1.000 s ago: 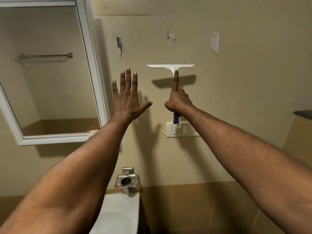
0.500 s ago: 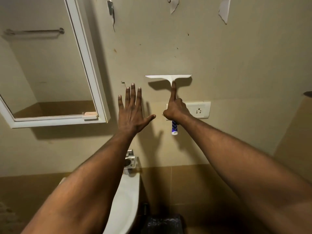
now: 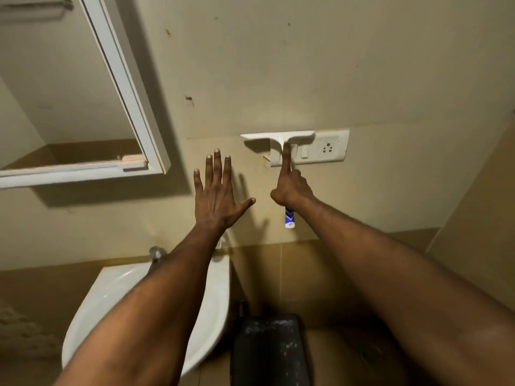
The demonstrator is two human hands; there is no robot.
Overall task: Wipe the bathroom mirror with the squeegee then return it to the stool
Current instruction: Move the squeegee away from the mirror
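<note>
My right hand (image 3: 291, 190) grips the squeegee (image 3: 278, 136), index finger stretched up along its neck. Its white blade is level and held in front of the wall socket plate, and the blue-and-white handle end pokes out below my fist. My left hand (image 3: 216, 196) is flat and spread with fingers up, left of the squeegee, holding nothing. The white-framed mirror (image 3: 69, 87) hangs at the upper left, well left of both hands. A dark stool (image 3: 269, 349) stands on the floor at the bottom centre, under my right arm.
A white washbasin (image 3: 111, 299) with a tap (image 3: 156, 253) sits below the mirror, partly behind my left forearm. The white switch and socket plate (image 3: 326, 149) is on the beige wall. A side wall closes in at the far right.
The view has tilted down: mirror and socket rose in frame, basin and stool came into sight. Both hands lowered along the wall; the squeegee blade now overlaps the socket plate.
</note>
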